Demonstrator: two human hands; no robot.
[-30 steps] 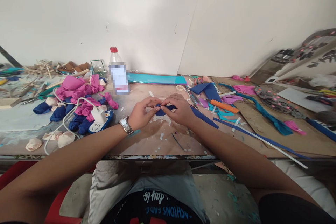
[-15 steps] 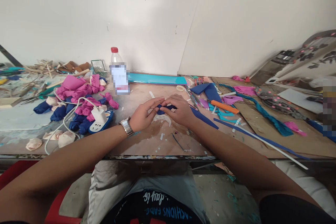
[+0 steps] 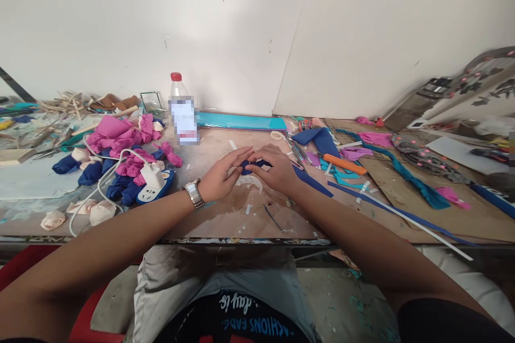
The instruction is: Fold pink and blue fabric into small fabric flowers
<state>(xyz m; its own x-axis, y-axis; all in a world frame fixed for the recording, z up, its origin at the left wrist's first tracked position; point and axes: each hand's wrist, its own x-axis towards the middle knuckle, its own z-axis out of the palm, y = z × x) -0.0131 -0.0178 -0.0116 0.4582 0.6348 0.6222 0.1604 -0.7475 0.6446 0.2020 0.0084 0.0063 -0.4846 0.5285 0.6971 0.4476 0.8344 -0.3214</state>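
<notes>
Both my hands meet over the middle of the wooden table [image 3: 225, 214]. My left hand [image 3: 219, 177], with a metal watch at the wrist, pinches a small dark blue foam piece [image 3: 246, 166] from the left. My right hand [image 3: 276, 169] curls over the same piece from the right, its fingers closed on it. A long dark blue foam strip [image 3: 311, 182] runs out from under my right hand toward the right. Most of the blue piece is hidden by my fingers.
A pile of pink and dark blue foam flowers [image 3: 120, 150] lies left, beside a white charger on a power strip [image 3: 153, 182]. A plastic bottle [image 3: 182, 110] stands behind. An orange knife [image 3: 344, 163], teal scraps and a long white strip [image 3: 406, 217] lie right.
My left fingers have stretched forward a little over the blue piece. Both hands stay at the same spot on the table.
</notes>
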